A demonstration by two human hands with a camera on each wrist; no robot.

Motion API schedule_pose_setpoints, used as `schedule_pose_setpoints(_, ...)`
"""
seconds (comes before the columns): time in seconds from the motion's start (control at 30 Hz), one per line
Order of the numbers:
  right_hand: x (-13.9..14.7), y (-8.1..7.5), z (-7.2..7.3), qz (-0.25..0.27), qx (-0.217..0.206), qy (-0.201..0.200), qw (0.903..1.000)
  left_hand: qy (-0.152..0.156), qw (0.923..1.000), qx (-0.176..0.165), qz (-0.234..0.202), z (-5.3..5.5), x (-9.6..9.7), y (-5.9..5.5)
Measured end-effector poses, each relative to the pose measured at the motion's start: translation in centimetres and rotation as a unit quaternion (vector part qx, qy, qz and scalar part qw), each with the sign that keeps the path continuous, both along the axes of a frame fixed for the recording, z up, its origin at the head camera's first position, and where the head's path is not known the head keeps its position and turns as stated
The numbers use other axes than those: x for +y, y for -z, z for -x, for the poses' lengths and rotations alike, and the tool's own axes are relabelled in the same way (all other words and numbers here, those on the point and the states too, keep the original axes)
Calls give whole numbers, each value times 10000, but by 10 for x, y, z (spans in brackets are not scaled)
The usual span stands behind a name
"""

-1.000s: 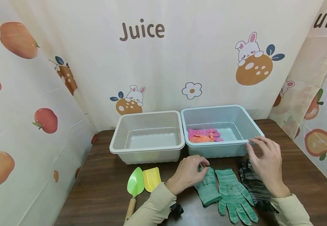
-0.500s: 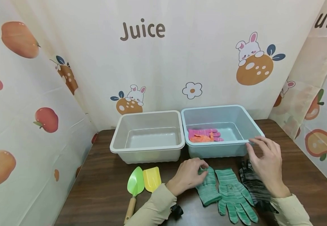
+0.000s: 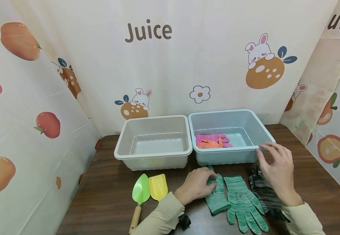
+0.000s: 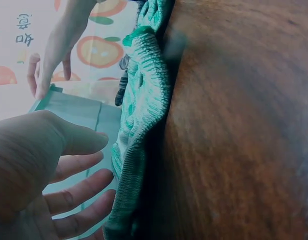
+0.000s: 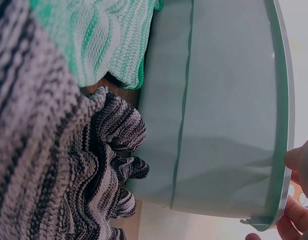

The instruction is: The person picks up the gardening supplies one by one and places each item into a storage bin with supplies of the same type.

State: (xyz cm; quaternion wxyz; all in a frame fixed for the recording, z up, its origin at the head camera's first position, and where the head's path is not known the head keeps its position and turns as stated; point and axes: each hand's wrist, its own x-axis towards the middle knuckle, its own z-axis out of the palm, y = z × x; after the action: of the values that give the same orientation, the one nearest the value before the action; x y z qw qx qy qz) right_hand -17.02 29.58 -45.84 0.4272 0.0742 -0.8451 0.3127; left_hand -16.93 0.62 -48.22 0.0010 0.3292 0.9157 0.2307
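My left hand [image 3: 195,184] lies over a green striped knit glove [image 3: 218,199], fingers loosely bent and apart. In the left wrist view its fingertips [image 4: 105,180] are right at the glove's edge, with nothing between thumb and fingers. A second green glove [image 3: 241,199] lies flat beside it, fingers toward me. My right hand [image 3: 276,171] pinches the front right rim of the light blue tub [image 3: 225,156], thumb outside and fingers over the edge. Below that hand is a black-and-grey knit glove [image 5: 74,145], partly hidden by the wrist in the head view.
Inside the blue tub lie a pink glove [image 3: 212,138] and an orange glove [image 3: 210,144]. A grey-white tub [image 3: 153,156] stands at its left. In front are a green trowel with a wooden handle [image 3: 140,192] and a yellow scoop [image 3: 158,186]. A printed curtain [image 3: 170,71] closes off the back.
My left hand has shifted slightly down toward me, and its thumb and fingers have loosened from their closer pose. A green glove fingertip now shows above it. The right hand stays on the rim.
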Motion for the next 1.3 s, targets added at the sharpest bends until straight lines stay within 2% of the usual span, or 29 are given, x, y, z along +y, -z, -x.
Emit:
schedule_pose_setpoints(0.13, 0, 1, 0, -4, 24, -17, 10000, 61, 9999, 57, 133, -1, 0, 3)
schedule_pose_setpoints(0.27, 0, 1, 0, -3, 55, -25, 10000, 124, 9989, 78, 456, -1, 1, 5)
schedule_pose_setpoints(0.4, 0, 1, 0, 8, 71, -27, 10000, 153, 9969, 66, 770, -1, 3, 5)
schedule_pose_setpoints(0.57, 0, 1, 0, 2, 70, -26, 10000, 172, 9953, 102, 943, -2, 3, 2)
schedule_pose_setpoints(0.7, 0, 1, 0, -16, 58, -26, 10000, 161, 9954, 129, 933, -2, 4, 1)
schedule_pose_setpoints(1.0, 0, 1, 0, -2, 30, -15, 10000, 144, 9960, 258, 842, 0, 6, 6)
schedule_pose_setpoints(1.3, 0, 1, 1, 6, 104, -29, 9999, 167, 9977, 191, 633, 1, 4, 4)
